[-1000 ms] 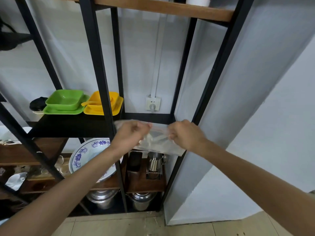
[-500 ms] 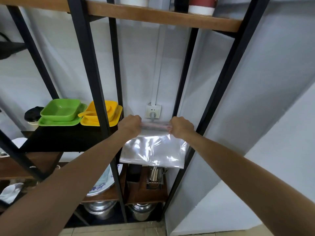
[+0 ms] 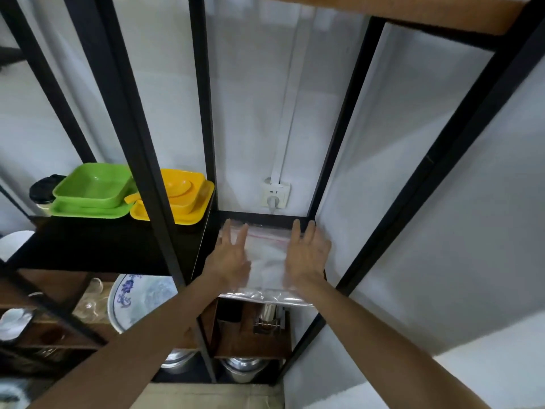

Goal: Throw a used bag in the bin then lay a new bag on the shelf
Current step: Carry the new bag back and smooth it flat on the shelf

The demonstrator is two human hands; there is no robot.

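Head view: half a second earlier the clear zip bag [image 3: 267,261] hung from both hands by its top edge in front of the shelf [image 3: 265,217]; it now lies flat on the shelf, zip edge toward the rear rail, front edge overhanging the shelf's front edge. The laying step therefore appears nearly complete. The left hand [image 3: 231,258] and right hand [image 3: 306,256] are spread, fingers straight, palms down on the bag's left and right sides, gripping nothing.
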